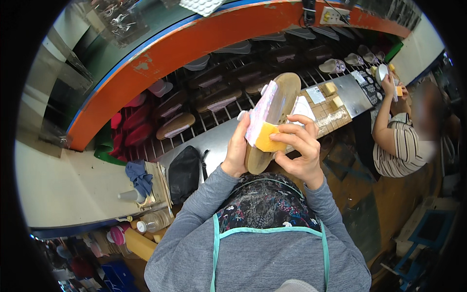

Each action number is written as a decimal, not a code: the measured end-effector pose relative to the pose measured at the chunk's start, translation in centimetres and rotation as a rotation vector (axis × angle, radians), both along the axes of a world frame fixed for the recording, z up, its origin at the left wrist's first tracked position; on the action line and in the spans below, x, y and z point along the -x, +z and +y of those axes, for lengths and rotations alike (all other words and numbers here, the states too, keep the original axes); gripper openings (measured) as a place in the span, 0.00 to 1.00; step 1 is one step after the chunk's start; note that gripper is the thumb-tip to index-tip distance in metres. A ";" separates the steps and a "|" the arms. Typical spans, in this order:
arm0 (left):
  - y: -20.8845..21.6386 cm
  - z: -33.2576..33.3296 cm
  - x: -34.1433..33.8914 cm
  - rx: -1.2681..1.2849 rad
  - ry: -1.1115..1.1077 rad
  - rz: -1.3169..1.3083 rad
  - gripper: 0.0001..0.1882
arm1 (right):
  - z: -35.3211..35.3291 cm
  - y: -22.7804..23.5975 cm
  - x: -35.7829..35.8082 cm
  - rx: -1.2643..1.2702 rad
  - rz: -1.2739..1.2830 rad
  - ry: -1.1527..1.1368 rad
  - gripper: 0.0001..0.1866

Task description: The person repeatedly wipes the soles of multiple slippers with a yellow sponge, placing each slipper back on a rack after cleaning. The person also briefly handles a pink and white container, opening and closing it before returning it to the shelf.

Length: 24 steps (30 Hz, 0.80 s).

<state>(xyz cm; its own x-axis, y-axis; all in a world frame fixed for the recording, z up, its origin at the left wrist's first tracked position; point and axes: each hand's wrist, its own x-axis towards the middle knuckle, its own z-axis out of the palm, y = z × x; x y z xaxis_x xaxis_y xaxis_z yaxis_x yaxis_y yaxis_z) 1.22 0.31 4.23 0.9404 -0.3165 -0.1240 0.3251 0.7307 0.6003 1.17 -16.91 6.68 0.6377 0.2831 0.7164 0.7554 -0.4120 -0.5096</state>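
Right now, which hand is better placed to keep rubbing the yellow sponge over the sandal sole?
The right hand. It already pinches the yellow sponge against the sandal sole, while the left hand is wrapped around the sole's edge, holding it upright.

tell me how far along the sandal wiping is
Done: cannot tell which pairs are finished. In hand: the left hand holds up a tan sandal while the right hand presses a yellow sponge on it. Left: many sandals lie on the rack behind.
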 end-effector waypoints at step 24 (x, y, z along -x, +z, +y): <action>-1.2 -4.5 -4.4 0.168 0.235 -0.291 0.33 | -1.6 -0.3 0.2 -0.277 0.008 -0.205 0.23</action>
<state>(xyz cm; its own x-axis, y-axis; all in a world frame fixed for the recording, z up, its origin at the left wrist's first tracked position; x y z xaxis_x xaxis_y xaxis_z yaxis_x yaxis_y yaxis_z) 5.60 -4.19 3.06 0.9778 -0.0817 0.1927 -0.0283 0.8605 0.5086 0.94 -18.47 6.37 0.6674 -0.0566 0.7425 0.6663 -0.4000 -0.6294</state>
